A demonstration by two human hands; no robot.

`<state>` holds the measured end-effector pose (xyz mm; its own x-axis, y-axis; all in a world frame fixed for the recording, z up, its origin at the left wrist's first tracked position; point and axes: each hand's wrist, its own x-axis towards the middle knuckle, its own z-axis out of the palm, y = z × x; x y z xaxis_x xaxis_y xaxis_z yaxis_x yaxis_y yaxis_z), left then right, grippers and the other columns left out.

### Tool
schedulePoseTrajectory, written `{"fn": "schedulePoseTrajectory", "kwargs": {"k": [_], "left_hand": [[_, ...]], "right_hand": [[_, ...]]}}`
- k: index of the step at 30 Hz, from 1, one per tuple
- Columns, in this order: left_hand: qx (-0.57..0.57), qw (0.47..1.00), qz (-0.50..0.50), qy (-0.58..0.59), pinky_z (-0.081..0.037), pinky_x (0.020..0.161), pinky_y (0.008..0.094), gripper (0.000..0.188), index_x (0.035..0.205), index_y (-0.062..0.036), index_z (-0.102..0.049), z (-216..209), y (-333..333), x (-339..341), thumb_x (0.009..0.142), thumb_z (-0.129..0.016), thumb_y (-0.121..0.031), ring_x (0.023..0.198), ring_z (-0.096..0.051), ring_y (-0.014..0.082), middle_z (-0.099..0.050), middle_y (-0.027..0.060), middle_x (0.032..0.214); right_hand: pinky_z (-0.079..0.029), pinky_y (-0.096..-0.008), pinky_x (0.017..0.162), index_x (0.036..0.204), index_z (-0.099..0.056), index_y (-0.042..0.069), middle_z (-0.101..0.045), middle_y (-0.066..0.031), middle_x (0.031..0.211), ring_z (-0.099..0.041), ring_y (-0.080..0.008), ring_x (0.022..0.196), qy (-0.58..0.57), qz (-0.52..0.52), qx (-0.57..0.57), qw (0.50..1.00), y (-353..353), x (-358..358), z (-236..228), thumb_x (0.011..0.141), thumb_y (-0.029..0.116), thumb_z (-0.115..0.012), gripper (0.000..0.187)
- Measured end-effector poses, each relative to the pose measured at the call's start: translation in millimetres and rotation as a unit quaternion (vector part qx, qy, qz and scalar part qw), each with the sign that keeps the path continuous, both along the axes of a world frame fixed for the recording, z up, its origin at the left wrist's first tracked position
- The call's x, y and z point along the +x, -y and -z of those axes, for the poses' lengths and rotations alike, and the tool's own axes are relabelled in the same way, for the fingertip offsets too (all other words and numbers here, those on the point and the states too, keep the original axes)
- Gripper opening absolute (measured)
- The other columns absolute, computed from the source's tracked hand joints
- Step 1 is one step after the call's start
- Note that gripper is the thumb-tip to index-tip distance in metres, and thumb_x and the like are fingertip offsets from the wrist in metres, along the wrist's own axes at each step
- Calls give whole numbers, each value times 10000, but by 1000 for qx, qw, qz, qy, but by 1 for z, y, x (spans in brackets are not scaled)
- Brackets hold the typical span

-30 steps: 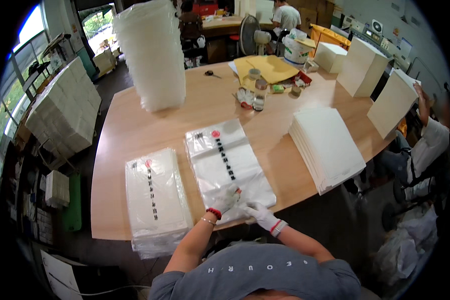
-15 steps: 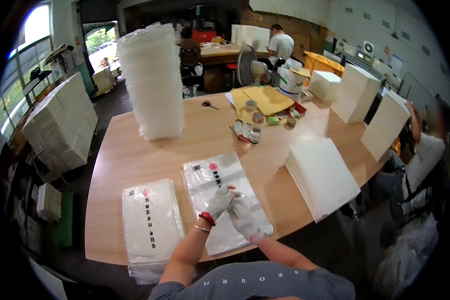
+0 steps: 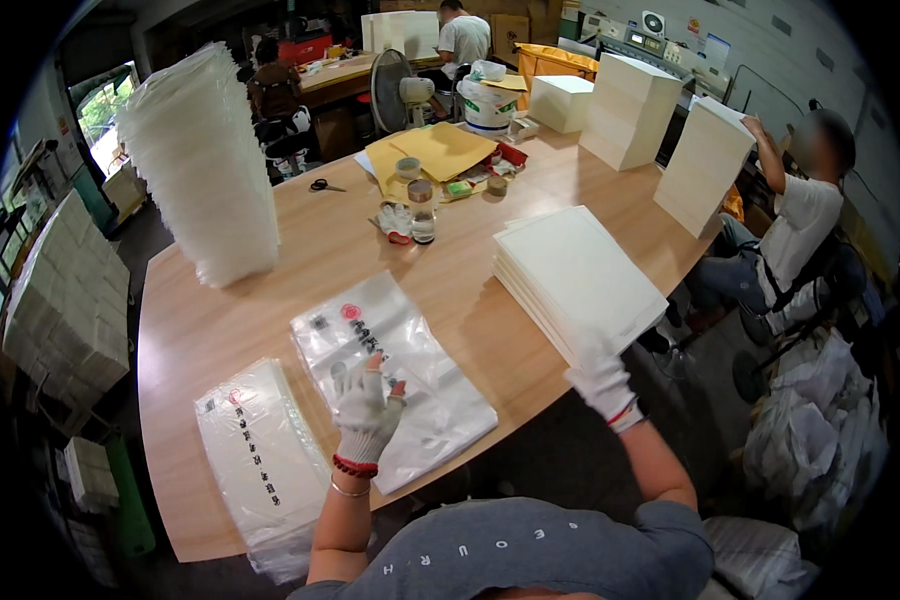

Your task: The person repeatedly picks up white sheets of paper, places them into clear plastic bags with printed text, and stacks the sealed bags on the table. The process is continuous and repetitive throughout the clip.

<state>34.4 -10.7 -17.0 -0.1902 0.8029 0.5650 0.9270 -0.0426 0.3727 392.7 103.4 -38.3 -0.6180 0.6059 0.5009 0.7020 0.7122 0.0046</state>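
My left hand (image 3: 367, 412), in a white knit glove with bare fingertips, hovers over or rests on a pile of white plastic bags (image 3: 432, 405) printed with dark characters and a red emblem. Its fingers are spread and nothing shows in them. At the near corner of a stack of white paper (image 3: 592, 275) is my gloved right hand (image 3: 604, 390). Motion blurs its fingers there, so their grip cannot be made out. Left of the bags lies a pile of clear-wrapped white packets (image 3: 255, 435) with similar print.
A tall stack of translucent sheets (image 3: 200, 170) stands far left on the table. Scissors (image 3: 325, 185), tape rolls (image 3: 421, 205), a spare glove (image 3: 395, 222) and yellow envelopes (image 3: 440, 150) lie farther back. On the right, a seated co-worker (image 3: 805, 215) holds a tall paper block (image 3: 705, 165).
My hands, formerly together over the bags, have parted. The right one has gone right to the paper stack; the left has opened over the bags. The view has swung rightward.
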Motion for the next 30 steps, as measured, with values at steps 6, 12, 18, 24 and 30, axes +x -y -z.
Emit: {"fn": "schedulePoseTrajectory", "kwargs": {"k": [6,12,18,24,30], "left_hand": [[33,991,96,82,-466,827,336,401,1091,-26,-527,-27,17,43,716,-669,-17,949,-585,291,-601,133,984],[-230,857,300,352,-478,790,300,238,1073,-29,-546,-2,-5,123,868,-566,-147,936,-605,223,-620,83,985],[-322,273,274,864,-482,820,348,406,1182,-14,-439,50,-55,181,914,-487,-314,967,-577,223,-560,117,1092],[-433,503,150,732,-487,787,331,366,1124,34,-499,50,-25,156,856,-586,-199,892,-568,182,-587,92,969],[-383,713,322,491,-445,806,287,443,1243,36,-430,41,-9,118,836,-543,-98,880,-543,144,-604,57,975]], "right_hand": [[-468,-416,750,1260,-396,32,-568,-190,955,-563,-308,917,-48,23,-160,986,-51,66,17,733,344,-681,675],[-455,-372,451,1218,-460,50,-562,-127,592,-568,-284,512,-95,-54,74,991,-81,70,17,810,234,-613,473],[-494,-397,690,1057,-574,82,-598,-133,886,-599,-278,765,38,-159,64,984,29,11,-43,829,203,-506,267],[-473,-346,801,1006,-562,29,-595,-111,943,-577,-224,891,-237,-72,-451,858,9,100,-9,864,187,-502,221],[-473,-321,797,988,-554,5,-599,-99,897,-577,-192,871,-556,0,-605,570,38,91,40,911,261,-444,289]]}}
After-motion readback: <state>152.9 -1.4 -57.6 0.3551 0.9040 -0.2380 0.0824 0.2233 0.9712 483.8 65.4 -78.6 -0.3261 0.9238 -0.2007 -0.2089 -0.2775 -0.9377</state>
